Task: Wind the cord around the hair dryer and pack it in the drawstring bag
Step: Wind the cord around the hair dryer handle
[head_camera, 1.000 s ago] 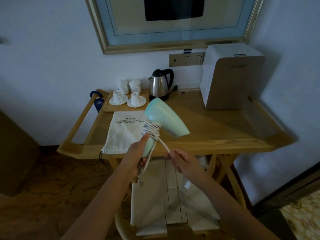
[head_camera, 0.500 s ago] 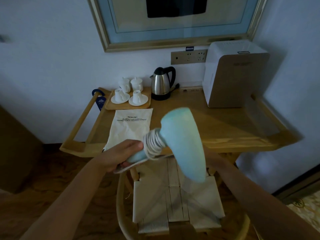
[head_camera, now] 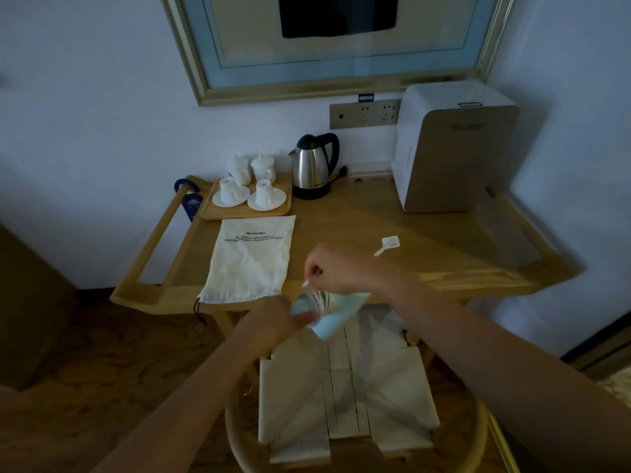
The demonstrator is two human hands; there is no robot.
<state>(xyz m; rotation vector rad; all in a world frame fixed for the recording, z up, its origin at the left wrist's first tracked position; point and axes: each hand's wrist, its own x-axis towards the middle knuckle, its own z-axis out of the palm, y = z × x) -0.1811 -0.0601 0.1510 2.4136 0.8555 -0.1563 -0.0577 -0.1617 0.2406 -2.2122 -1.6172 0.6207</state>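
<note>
The pale turquoise hair dryer (head_camera: 338, 312) hangs blurred just below the table's front edge, its nozzle pointing down. White cord (head_camera: 319, 298) is coiled around its handle. My left hand (head_camera: 278, 319) grips the handle from the left. My right hand (head_camera: 336, 268) is above the dryer, fingers pinched on the cord near the coil. The cord's white plug (head_camera: 389, 243) swings in the air to the right of that hand. The cream drawstring bag (head_camera: 251, 259) lies flat on the table's left half, its black drawstring over the front edge.
The wooden table (head_camera: 426, 247) carries a tray of white cups (head_camera: 249, 196), a steel kettle (head_camera: 312, 165) and a white appliance (head_camera: 450, 148) at the right rear. A woven-seat chair (head_camera: 345, 394) stands under my arms. A framed picture hangs on the wall above.
The dryer swung from nozzle-up to nozzle-down and dropped lower. My right hand carried the cord over the top of the handle, and the plug end flew out to the right.
</note>
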